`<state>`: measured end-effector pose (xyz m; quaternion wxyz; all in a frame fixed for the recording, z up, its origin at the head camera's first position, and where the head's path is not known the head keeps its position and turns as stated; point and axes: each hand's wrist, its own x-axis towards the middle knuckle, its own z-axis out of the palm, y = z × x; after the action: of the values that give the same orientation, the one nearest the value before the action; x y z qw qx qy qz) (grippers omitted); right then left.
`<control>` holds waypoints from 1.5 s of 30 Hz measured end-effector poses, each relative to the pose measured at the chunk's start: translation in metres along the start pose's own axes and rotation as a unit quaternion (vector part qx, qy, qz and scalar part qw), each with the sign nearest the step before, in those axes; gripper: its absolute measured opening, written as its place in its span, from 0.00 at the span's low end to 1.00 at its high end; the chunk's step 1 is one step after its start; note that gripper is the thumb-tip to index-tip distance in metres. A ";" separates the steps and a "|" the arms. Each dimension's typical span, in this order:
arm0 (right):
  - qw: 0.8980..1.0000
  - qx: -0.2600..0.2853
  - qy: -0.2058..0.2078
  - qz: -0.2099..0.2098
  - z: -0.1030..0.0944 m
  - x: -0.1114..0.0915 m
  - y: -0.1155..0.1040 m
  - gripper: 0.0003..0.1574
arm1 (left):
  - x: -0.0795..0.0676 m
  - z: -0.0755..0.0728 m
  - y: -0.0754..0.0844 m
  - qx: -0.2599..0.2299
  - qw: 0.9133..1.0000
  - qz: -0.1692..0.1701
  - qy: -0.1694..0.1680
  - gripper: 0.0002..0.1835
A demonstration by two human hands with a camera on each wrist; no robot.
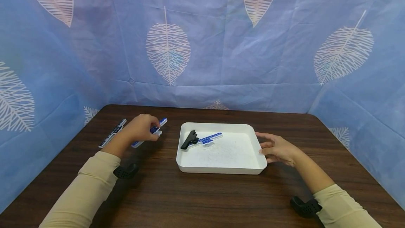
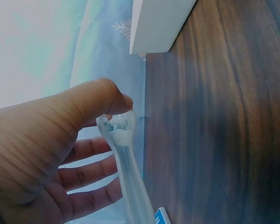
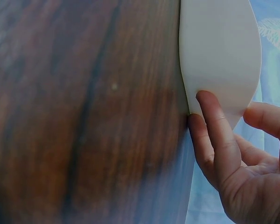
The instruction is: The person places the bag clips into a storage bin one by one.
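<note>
My left hand (image 1: 140, 127) pinches the handle part of a long blue-and-white spring clip (image 1: 162, 121) at the left of the table. In the left wrist view the clip's translucent handle (image 2: 133, 179) and metal spring show beside the thumb tip. My right hand (image 1: 280, 150) touches the right side of a white tray (image 1: 221, 170), its fingers loosely extended against the wall and rim. Inside the tray, at its left, lie a black clip (image 1: 190, 140) and another blue-and-white clip (image 1: 216, 136), the black one partly over it.
Another long clip (image 1: 113, 133) lies to the left of my left hand, partly behind the forearm. The dark wooden table (image 1: 202, 200) meets a blue leaf-patterned cloth (image 1: 205, 62) at its back and sides.
</note>
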<state>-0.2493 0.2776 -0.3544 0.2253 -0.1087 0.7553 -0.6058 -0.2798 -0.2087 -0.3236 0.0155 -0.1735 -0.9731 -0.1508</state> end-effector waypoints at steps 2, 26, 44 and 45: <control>1.000 0.000 -0.002 -0.003 0.000 0.000 0.000 0.53 | 0.000 -0.002 0.002 0.000 1.000 0.004 0.001 0.18; 1.000 0.000 -0.004 -0.004 0.001 -0.002 -0.001 0.53 | 0.006 -0.011 0.032 0.014 0.998 0.059 0.004 0.19; 1.000 0.001 0.002 0.001 -0.003 0.000 0.002 0.53 | 0.014 -0.012 0.050 0.035 0.993 0.114 -0.001 0.18; 1.000 0.001 0.002 0.001 -0.002 0.000 0.001 0.53 | 0.015 -0.012 0.051 0.034 0.993 0.114 -0.003 0.18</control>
<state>-0.2502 0.2801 -0.3555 0.2243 -0.1065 0.7550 -0.6069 -0.2765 -0.1618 -0.2960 0.0358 -0.2834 -0.9515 -0.1145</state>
